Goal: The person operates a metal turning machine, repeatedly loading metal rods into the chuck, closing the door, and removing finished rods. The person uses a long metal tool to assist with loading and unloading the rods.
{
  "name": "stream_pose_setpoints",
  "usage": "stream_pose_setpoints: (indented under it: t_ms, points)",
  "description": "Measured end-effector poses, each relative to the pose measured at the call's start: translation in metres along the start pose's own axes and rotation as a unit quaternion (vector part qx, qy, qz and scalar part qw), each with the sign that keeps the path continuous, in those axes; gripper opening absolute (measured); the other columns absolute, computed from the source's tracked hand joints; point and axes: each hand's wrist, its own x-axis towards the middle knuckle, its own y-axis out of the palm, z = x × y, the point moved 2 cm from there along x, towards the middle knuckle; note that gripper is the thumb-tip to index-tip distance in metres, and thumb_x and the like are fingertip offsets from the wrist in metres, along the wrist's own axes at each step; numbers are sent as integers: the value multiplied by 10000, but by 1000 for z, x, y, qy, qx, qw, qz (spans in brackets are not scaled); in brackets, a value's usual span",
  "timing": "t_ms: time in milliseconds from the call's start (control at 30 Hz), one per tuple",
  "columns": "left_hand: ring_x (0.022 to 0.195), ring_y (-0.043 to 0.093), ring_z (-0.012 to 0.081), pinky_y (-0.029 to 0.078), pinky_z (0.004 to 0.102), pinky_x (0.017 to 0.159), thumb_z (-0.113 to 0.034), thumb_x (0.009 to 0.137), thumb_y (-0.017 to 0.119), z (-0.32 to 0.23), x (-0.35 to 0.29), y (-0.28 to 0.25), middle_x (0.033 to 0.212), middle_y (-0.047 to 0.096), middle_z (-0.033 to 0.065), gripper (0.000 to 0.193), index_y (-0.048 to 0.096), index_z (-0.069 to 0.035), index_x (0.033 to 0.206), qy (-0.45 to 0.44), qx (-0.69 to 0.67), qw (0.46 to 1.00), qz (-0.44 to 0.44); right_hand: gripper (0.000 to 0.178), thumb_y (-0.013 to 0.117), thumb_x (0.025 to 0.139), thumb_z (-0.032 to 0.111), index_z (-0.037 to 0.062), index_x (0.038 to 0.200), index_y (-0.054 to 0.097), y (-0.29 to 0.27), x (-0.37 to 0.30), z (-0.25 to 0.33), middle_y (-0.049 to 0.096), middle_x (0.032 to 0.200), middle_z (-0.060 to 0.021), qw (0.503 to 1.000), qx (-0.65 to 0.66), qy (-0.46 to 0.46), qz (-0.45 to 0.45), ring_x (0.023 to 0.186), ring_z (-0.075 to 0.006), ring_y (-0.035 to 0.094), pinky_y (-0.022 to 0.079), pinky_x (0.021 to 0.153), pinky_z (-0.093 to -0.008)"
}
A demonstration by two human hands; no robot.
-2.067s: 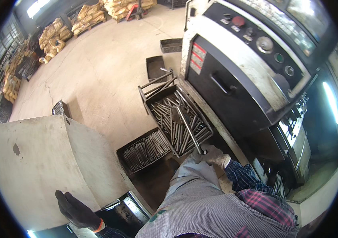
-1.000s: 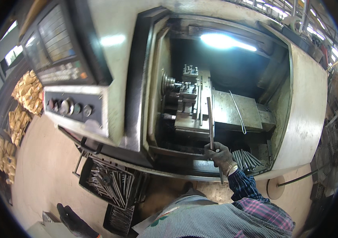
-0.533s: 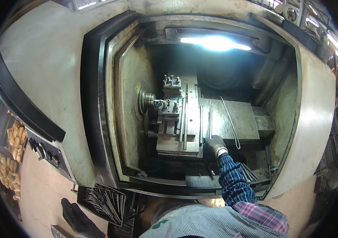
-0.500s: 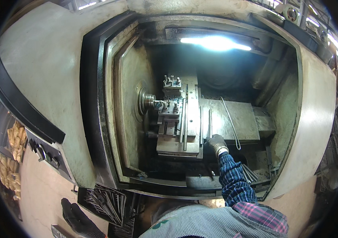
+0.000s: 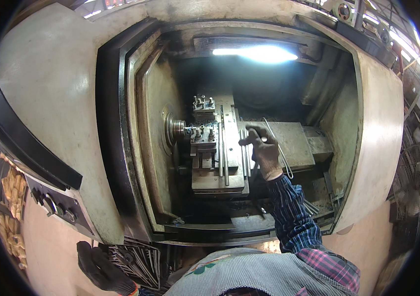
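Observation:
My right hand [image 5: 265, 153], in a grey work glove, hovers over the lathe carriage [image 5: 205, 182]. Its fingers are bent and spread apart, with no held thing visible between them. Right beside the fingertips lie thin steel rods [image 5: 244, 155], upright in the picture. Another long rod [image 5: 225, 158] rests further left on the carriage. Left of these, a tool block with bolts [image 5: 203, 135] faces the round chuck [image 5: 173, 127]. My left hand [image 5: 99, 266], in a dark glove, hangs at the lower left with fingers loosely stretched, holding nothing visible, near a tray of metal rods [image 5: 138, 259].
A bent wire hook [image 5: 283, 155] lies on the flat metal cover [image 5: 293, 138] right of my right hand. The machine's frame [image 5: 126, 148] borders the opening at left. A lamp [image 5: 259, 53] shines at the back. Control knobs [image 5: 52, 204] sit on the left panel.
My right hand has moved up and slightly left from the rods' lower ends, and its fingers have spread. My left hand has shifted a little toward the tray. The view has shifted slightly.

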Motion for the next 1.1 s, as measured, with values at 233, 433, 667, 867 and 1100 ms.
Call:
stream_pose_setpoints:
  t_ms: [233,433,667,867,1100]
  points:
    - [964,679,334,562,418,859,9,916,726,-39,11,1,1109,703,223,231,694,89,1131,104,-35,994,-2,246,619,1018,131,40,1242,662,59,25,-15,754,835,-59,985,109,-135,-7,687,-68,671,456,530,-193]
    - [945,663,339,559,419,834,-1,956,658,-28,7,4,1122,687,239,222,673,109,1149,86,-51,995,8,260,601,1045,144,43,1280,649,74,39,-33,767,931,-32,992,84,-51,78,727,-29,633,479,665,-177]
    - [934,653,346,556,422,834,-47,971,648,-21,2,11,1165,663,260,266,660,104,1189,118,-87,988,35,281,613,1021,249,78,1225,704,55,49,-108,772,898,-45,985,-165,57,19,858,-99,695,534,765,-252]
    - [1102,646,373,570,434,917,-37,978,600,11,-13,13,1230,674,221,267,651,62,1221,156,-41,985,57,267,529,1061,77,35,1309,621,58,34,-143,619,864,-33,992,61,36,104,595,-6,518,330,452,-120]
    - [996,628,388,551,478,849,-25,883,609,-8,-13,12,1170,667,248,296,658,70,1159,144,-73,983,91,243,547,1060,161,31,1220,675,61,16,-164,607,794,25,990,-119,40,64,694,-36,517,419,593,-188]
